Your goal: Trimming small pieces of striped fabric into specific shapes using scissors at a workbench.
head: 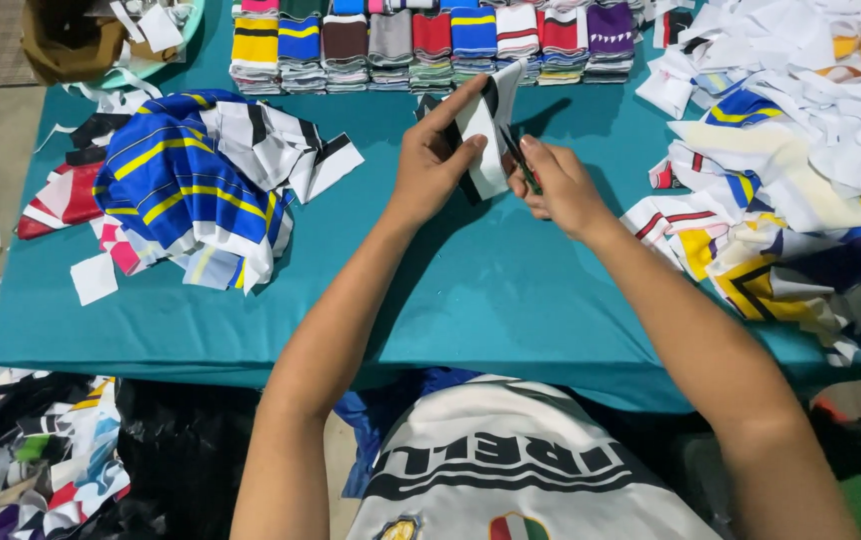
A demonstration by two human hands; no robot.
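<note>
My left hand [433, 158] grips a small black-and-white piece of printed fabric [483, 140], held upright above the teal table [471, 290]. My right hand [556, 188] is closed on small scissors [518, 158] with dark blades and green handles. The blades meet the fabric's right edge. Most of the scissors is hidden by my fingers.
A pile of blue, yellow, black-and-white fabric pieces [191, 185] lies at the left. A larger heap of mixed scraps [801, 150] covers the right side. Neat stacks of folded coloured pieces [431, 45] line the far edge. A brown bag [71, 40] sits at the far left.
</note>
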